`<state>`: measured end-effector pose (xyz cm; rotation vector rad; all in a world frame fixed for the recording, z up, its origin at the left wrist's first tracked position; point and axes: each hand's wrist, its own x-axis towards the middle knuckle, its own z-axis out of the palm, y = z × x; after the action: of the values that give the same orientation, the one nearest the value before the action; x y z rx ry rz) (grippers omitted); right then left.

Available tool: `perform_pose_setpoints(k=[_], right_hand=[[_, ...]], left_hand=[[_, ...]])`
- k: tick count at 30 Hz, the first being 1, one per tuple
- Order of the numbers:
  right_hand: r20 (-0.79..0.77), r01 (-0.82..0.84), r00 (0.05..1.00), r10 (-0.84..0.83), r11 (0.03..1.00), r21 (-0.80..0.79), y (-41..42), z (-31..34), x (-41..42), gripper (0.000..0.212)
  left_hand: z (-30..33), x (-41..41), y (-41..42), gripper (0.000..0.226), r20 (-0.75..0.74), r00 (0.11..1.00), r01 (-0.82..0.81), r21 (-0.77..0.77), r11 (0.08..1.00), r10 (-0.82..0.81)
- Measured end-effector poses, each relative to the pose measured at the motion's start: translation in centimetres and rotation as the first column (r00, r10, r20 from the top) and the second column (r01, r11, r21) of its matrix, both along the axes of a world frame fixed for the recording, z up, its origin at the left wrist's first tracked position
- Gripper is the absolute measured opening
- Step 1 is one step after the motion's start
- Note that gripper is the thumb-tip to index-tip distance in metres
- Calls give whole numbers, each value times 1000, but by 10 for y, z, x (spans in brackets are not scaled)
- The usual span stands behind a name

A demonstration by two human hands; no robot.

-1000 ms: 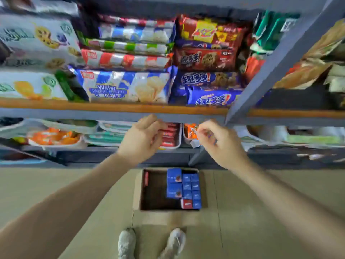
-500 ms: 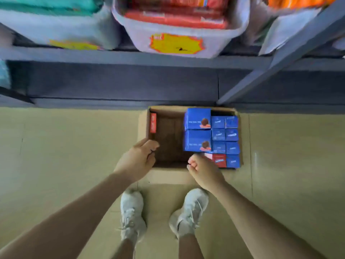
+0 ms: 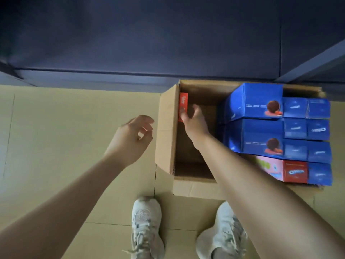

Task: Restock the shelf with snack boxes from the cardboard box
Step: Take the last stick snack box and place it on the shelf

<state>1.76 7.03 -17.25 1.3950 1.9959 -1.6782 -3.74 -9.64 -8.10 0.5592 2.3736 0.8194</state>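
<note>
The open brown cardboard box (image 3: 166, 131) is sitting on the pale yellow floor (image 3: 65, 118), just in front of the dark grey base of the shelf unit (image 3: 149, 43). The right hand (image 3: 194, 122) is reaching down inside the box, its fingers curling around the lower end of a narrow red snack box (image 3: 183, 103) that is standing upright against the box's left inner wall; the thumb side is hidden, so how firmly it is gripping cannot be told. The left hand (image 3: 130, 139) is hovering outside the box, just beside its left flap, with fingers loosely bent and carrying nothing. Filling the right half of the box, large blue snack boxes (image 3: 255, 101) are lying in rows beside smaller blue ones (image 3: 317, 129), with a pink box (image 3: 268, 165) and a red box (image 3: 295, 171) at the near right corner. Two white sneakers (image 3: 146, 227) are standing just before the box's near edge.
</note>
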Motion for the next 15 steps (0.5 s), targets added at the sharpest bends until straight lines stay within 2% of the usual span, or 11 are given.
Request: perform_pose_setpoints(k=[2, 6, 10, 13, 15], right_hand=[[16, -37, 999, 37, 998, 48, 0, -8, 3, 64], [47, -123, 992, 113, 931, 343, 0, -4, 4, 52], [132, -133, 988, 87, 908, 398, 11, 15, 12, 37], [-8, -169, 981, 192, 886, 432, 25, 48, 33, 32], [-144, -194, 954, 262, 909, 370, 38, 80, 54, 32]], left_hand=[[-4, -2, -4, 26, -9, 999, 38, 2, 999, -38], [-5, -2, -8, 25, -28, 998, 61, 6, 998, -61], [6, 2, -6, 26, -16, 997, 78, 10, 997, -78], [25, 7, -3, 27, 2, 996, 88, 19, 996, -88], [40, 11, 4, 27, 46, 995, 87, 38, 995, -89]])
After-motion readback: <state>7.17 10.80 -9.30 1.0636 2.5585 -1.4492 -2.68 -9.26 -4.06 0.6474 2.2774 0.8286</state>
